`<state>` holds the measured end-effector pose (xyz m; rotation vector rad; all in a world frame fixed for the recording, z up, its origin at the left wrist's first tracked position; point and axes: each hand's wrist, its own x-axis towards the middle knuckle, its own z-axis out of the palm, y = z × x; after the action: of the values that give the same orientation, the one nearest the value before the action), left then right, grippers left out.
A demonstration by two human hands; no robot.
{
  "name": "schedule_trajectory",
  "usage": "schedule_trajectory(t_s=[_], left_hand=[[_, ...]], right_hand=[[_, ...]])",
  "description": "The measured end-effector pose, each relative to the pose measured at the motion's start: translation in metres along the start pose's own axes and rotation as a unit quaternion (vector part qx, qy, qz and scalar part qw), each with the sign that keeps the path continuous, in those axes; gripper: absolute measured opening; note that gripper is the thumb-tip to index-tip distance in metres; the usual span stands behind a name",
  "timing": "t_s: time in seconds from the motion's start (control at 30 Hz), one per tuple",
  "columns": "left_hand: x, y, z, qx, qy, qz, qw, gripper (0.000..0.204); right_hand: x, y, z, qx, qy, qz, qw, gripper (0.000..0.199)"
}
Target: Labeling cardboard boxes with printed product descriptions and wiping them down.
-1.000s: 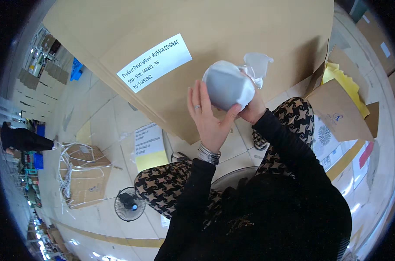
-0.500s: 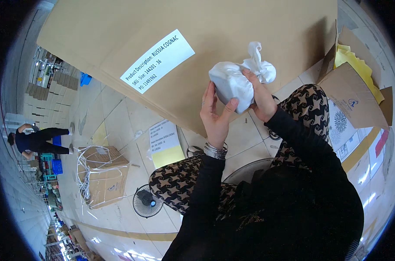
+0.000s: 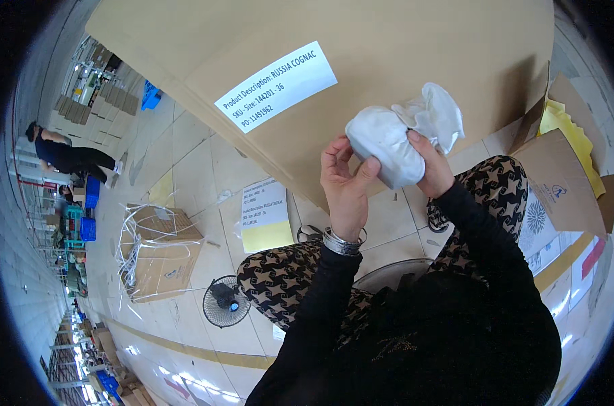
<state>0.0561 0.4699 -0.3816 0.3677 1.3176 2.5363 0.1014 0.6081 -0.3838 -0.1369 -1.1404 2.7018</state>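
A white cloth bundle (image 3: 386,139), rounded and smooth at its left end and gathered into a loose puffed tail at the right, is between my two hands. What the cloth wraps is hidden. My left hand (image 3: 347,193), with a silver bracelet at the wrist, has its fingers curled at the bundle's left edge and its thumb on the near side. My right hand (image 3: 434,168) grips the bundle from the right, its thumb at the neck where the cloth gathers. Behind them stands a large brown cardboard carton (image 3: 415,47) with a white printed label (image 3: 276,86).
An open carton (image 3: 567,179) with yellow paper stands at right. To the left are a carton wound with white straps (image 3: 163,254), a small fan (image 3: 224,302) and printed sheets (image 3: 263,206) on the tiled floor. Another person (image 3: 74,154) is far left, near blue crates (image 3: 88,229).
The bundle has turned and tilted in my hands, and its gathered tail is looser and more spread. My left fingers have curled more. The whole view has shifted slightly.
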Motion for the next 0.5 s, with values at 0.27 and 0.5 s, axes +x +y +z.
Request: schedule_trajectory(t_s=[0.27, 0.5], left_hand=[[0.001, 0.029, 0.0, 0.109, -0.152, -0.042, 0.982, 0.084], [-0.006, 0.027, 0.005, 0.235, -0.145, 0.009, 0.961, 0.072]], right_hand=[[0.005, -0.008, -0.008, -0.049, -0.071, 0.115, 0.99, 0.053], [0.008, 0.004, -0.022, 0.036, -0.018, 0.219, 0.975, 0.041]])
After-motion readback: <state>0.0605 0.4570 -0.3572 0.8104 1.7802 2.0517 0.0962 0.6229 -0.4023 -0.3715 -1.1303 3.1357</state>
